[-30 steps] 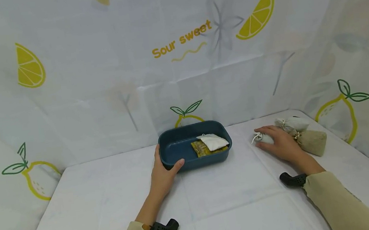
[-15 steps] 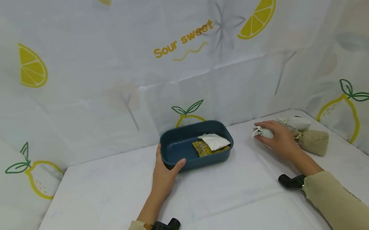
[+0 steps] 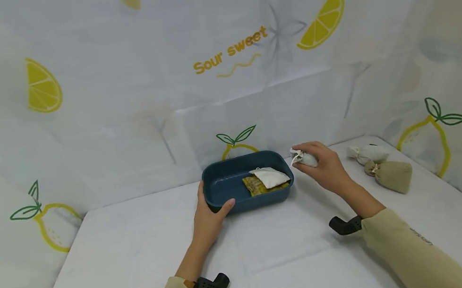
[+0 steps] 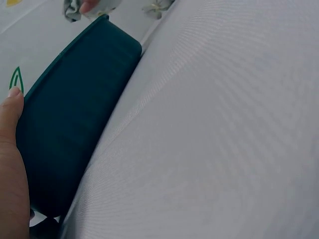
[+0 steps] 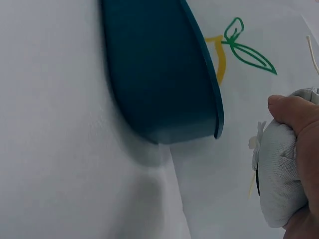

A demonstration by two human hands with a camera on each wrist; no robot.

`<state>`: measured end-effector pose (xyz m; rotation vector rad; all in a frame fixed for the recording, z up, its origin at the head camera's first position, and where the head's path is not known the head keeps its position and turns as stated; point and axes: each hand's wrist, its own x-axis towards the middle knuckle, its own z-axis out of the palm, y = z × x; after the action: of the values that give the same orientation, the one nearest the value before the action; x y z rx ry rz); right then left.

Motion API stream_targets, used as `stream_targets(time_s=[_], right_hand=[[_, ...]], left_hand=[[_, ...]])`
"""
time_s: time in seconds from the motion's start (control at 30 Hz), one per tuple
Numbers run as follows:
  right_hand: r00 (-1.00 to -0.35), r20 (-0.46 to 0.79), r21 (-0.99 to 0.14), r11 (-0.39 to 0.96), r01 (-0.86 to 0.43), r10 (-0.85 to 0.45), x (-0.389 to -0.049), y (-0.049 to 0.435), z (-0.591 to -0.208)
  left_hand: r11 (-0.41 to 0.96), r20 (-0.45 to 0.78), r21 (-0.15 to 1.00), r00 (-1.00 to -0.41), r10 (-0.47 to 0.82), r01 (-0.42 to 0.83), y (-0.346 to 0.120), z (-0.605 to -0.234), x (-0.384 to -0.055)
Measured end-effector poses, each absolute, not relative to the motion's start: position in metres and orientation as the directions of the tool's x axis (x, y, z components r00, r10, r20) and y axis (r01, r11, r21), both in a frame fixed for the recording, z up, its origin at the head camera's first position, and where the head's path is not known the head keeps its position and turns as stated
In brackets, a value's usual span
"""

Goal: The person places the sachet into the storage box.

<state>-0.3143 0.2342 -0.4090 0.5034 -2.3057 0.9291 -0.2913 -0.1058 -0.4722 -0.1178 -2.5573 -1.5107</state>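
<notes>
Left hand (image 3: 206, 220) is clasping a dark-blue, rounded rectangular tub (image 3: 259, 202) on the white cloth (image 3: 278, 257), thumb and fingers spanning its near-left corner. Right hand (image 3: 325, 166) is pinching a pale-grey drawstring cloth pouch (image 3: 310, 159), fingers curled, aloft just beside the tub's right end. Seemingly mid-transfer; next move is probably calling for clearing the rim, then lowering.
</notes>
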Motion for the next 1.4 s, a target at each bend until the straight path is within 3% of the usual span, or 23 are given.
stream_targets(time_s=[0.33, 0.63, 0.93, 1.4], right_hand=[[-0.744, 0.631, -0.488, 0.633, -0.601, -0.22, -0.341, 0.188, -0.386], [-0.74, 0.566, -0.429, 0.637, -0.641, -0.363, -0.365, 0.155, -0.402], [-0.831, 0.167, -0.306, 0.773, -0.555, -0.53, -0.375, 0.142, -0.41], [-0.873, 0.056, -0.238, 0.842, -0.484, -0.485, -0.362, 0.147, -0.394]], left_hand=[[0.488, 0.189, 0.859, -0.982, -0.02, 0.155, -0.106, -0.472, -0.293], [0.482, 0.19, 0.861, -0.982, -0.015, 0.159, -0.105, -0.475, -0.291], [0.485, 0.196, 0.859, -0.98, -0.021, 0.161, -0.107, -0.472, -0.293], [0.503, 0.18, 0.852, -0.983, -0.025, 0.144, -0.106, -0.471, -0.292]])
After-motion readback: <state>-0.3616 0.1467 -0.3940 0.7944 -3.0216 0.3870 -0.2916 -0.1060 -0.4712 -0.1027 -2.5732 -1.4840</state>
